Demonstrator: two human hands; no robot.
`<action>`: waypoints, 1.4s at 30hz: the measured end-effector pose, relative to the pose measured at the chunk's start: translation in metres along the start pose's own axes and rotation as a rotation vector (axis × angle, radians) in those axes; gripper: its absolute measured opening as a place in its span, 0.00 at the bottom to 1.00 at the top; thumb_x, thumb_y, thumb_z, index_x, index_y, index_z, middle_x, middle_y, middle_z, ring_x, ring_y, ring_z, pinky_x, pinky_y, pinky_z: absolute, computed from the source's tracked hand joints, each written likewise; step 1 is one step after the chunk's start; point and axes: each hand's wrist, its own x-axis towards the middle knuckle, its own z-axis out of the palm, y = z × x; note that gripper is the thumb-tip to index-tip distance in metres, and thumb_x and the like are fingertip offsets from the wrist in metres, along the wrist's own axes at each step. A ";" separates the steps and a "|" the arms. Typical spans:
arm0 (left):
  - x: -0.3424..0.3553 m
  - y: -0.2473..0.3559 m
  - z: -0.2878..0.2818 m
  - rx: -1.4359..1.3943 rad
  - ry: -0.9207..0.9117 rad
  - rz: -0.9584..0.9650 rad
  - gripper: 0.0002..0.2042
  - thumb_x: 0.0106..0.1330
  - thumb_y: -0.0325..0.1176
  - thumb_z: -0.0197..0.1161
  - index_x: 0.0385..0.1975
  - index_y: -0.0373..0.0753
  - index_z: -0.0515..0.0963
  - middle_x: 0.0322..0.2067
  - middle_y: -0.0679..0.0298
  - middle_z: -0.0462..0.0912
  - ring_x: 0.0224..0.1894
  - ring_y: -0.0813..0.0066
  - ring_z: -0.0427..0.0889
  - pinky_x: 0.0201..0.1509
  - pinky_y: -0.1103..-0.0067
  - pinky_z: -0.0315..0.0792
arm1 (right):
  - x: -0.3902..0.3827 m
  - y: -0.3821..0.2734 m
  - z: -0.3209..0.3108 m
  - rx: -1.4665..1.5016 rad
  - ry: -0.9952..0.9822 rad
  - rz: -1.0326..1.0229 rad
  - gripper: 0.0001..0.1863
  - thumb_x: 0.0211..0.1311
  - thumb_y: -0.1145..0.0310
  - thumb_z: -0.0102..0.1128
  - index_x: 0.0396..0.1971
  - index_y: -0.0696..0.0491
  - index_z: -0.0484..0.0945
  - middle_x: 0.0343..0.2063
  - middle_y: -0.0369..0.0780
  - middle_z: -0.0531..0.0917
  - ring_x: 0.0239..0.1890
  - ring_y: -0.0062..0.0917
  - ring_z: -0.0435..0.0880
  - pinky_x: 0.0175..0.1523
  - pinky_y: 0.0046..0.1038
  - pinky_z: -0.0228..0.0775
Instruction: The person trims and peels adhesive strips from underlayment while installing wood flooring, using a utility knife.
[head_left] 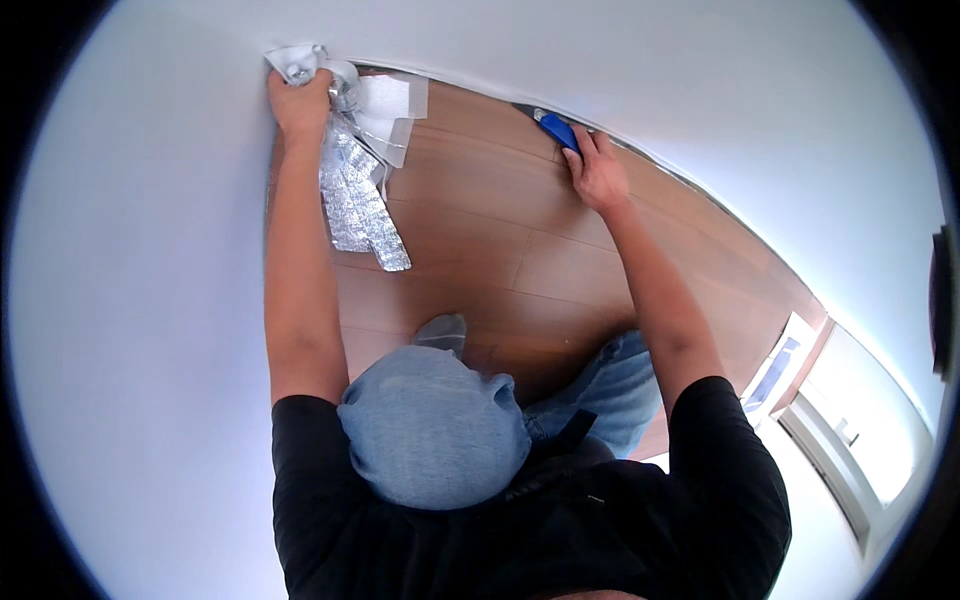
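Observation:
At the far left, where the two walls meet, my left hand is closed around a crumpled bunch of white and silver foil-faced strips. Their long shiny tails hang down across the floorboards beside my forearm. Flat white and translucent pieces lie against the bunch on its right. Toward the far wall, my right hand has its fingers on a blue utility knife. The knife's silver tip points left, near the wall's base, next to a dark triangular patch. My palm hides part of its handle.
Brown wood planks make up the floor. A pale wall rises along its far edge, with a thin dark gap at its foot. Another wall stands close on the left. A white-framed printed sheet lies at right, by a white frame.

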 end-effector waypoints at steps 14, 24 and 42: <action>-0.005 0.028 -0.026 0.118 0.153 -0.045 0.29 0.52 0.35 0.76 0.50 0.23 0.76 0.46 0.45 0.85 0.48 0.56 0.85 0.56 0.68 0.76 | -0.088 0.100 -0.059 -0.010 -0.004 0.069 0.25 0.77 0.55 0.52 0.68 0.48 0.67 0.58 0.52 0.75 0.58 0.52 0.77 0.61 0.46 0.74; -0.124 0.052 -0.048 0.027 -0.416 -0.245 0.16 0.60 0.29 0.75 0.46 0.32 0.82 0.43 0.58 0.88 0.46 0.67 0.86 0.52 0.69 0.78 | -0.195 0.155 -0.089 -0.161 -0.131 0.393 0.26 0.74 0.59 0.57 0.67 0.53 0.69 0.65 0.52 0.70 0.66 0.53 0.69 0.70 0.47 0.64; -0.257 0.076 -0.089 0.430 -0.855 -0.012 0.22 0.54 0.29 0.72 0.51 0.36 0.82 0.46 0.50 0.88 0.51 0.51 0.87 0.56 0.66 0.80 | -0.132 0.078 -0.065 -0.150 0.105 0.216 0.26 0.70 0.56 0.60 0.64 0.50 0.73 0.63 0.46 0.74 0.64 0.45 0.74 0.67 0.45 0.68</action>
